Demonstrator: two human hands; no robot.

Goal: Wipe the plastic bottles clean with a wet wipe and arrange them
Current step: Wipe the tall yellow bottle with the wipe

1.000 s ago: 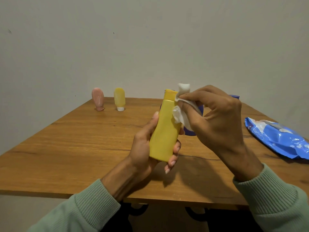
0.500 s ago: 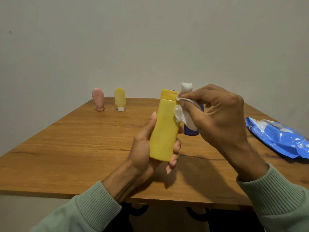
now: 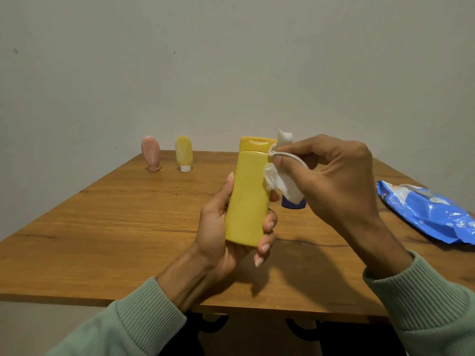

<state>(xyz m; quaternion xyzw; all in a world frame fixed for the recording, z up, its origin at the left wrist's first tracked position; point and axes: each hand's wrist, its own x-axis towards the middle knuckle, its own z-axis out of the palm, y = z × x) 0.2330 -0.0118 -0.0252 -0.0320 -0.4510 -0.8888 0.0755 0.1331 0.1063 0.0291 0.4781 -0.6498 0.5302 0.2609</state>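
Yellow bottle (image 3: 248,194) held upright above the table (image 3: 102,227), left hand (image 3: 221,227) wrapped round its lower body. Right hand (image 3: 331,176) pinches wet wipe (image 3: 279,179) against bottle's upper right edge, near cap. Wiping step underway; next probably needs turning the bottle.

Bare wood lies open on the left and near side of the table (image 3: 102,227). A pink bottle (image 3: 151,154) and a pale yellow bottle (image 3: 184,153) stand at the far edge, and a blue wipe pack (image 3: 426,214) lies on the right. Mid-table, the left hand (image 3: 216,227) gripping a large yellow bottle (image 3: 249,196), the right hand (image 3: 339,186) pinching a wet wipe (image 3: 275,178), and a dark blue bottle (image 3: 293,204) behind them block passage.
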